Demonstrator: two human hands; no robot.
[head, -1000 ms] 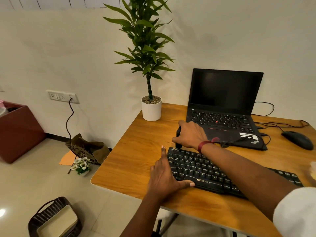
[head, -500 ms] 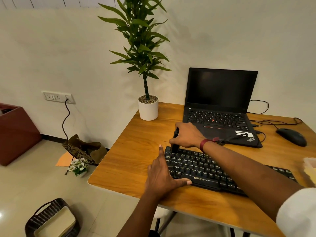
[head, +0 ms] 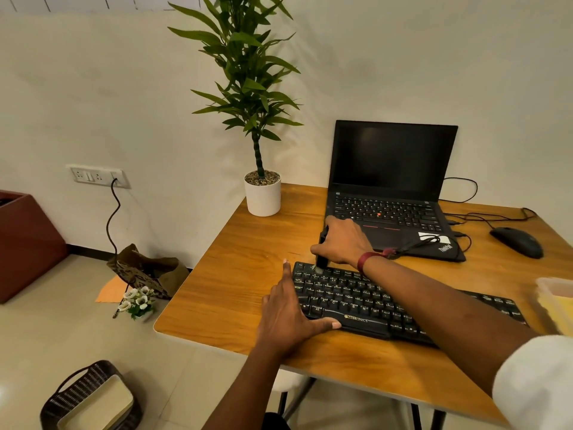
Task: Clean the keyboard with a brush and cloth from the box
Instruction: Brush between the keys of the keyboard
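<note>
Head view: right hand (head: pixel 342 243) fingers closed around black brush (head: pixel 322 248), bristles on top-left keys of keyboard (head: pixel 372 301), which lies on table (head: pixel 235 274) before laptop (head: pixel 393 193). Left hand (head: pixel 286 315) flat, open, bracing keyboard's left end. Best: short light strokes along key rows, keep bracing. Readable: "ZEBRONICS", "ThinkPad".

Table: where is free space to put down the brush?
The table is bare between the plant pot, the keyboard and the left hand. Crowded: right side, with laptop, mouse, cables and box.
</note>
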